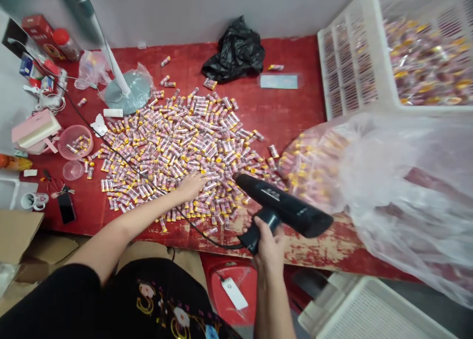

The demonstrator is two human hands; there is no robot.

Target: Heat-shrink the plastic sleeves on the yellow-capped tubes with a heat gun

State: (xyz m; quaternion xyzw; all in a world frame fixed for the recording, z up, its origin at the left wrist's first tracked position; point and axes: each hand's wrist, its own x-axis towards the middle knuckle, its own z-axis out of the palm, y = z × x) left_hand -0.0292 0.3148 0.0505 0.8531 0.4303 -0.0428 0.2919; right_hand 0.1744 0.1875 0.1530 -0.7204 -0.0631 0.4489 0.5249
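Observation:
A wide pile of small clear tubes with yellow caps (170, 147) covers the middle of the red table (291, 112). My left hand (192, 185) rests at the near side of the pile, palm down, its fingers on the tubes; whether it grips one is hidden. My right hand (269, 238) is wrapped round the handle of a black hair dryer (284, 201). The dryer's narrow end points left over the pile's right part. Its black cord runs left across the tubes.
A plastic bag of tubes (318, 166) and a white crate (347, 68) stand right. A lamp base (129, 92), black bag (236, 53) and blue strip (279, 82) lie behind. Pink basket (76, 142), phone (66, 207) and mug (34, 201) are left.

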